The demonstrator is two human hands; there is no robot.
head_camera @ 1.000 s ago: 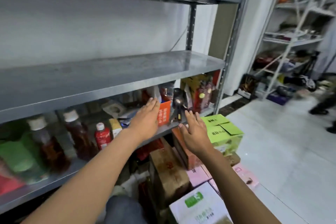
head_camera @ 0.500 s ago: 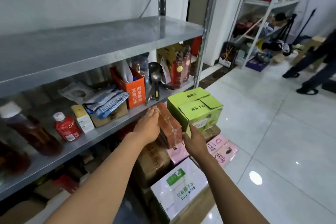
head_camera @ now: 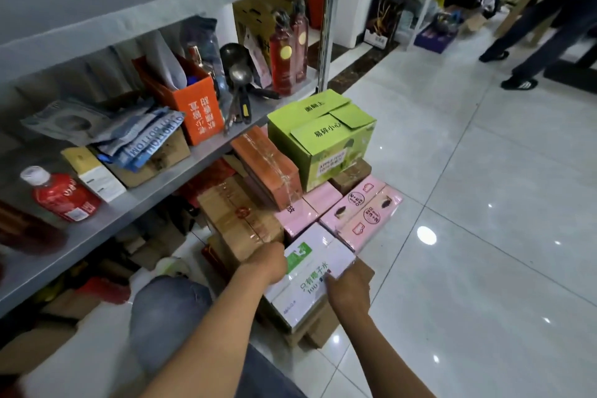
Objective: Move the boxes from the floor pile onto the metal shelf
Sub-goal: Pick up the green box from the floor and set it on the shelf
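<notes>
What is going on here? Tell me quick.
A person crouched by a metal shelf has both hands on a white carton with a green logo, the nearest box in the floor pile. The left hand grips its left edge and the right hand holds its right side. The carton sits on brown cardboard boxes; whether it is lifted yet I cannot tell. A lime-green carton, an orange-brown taped box and pink boxes wait in the pile.

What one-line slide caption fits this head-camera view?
Both hands, left hand and right hand, grip the white box atop the floor pile beside the metal shelf.
</notes>
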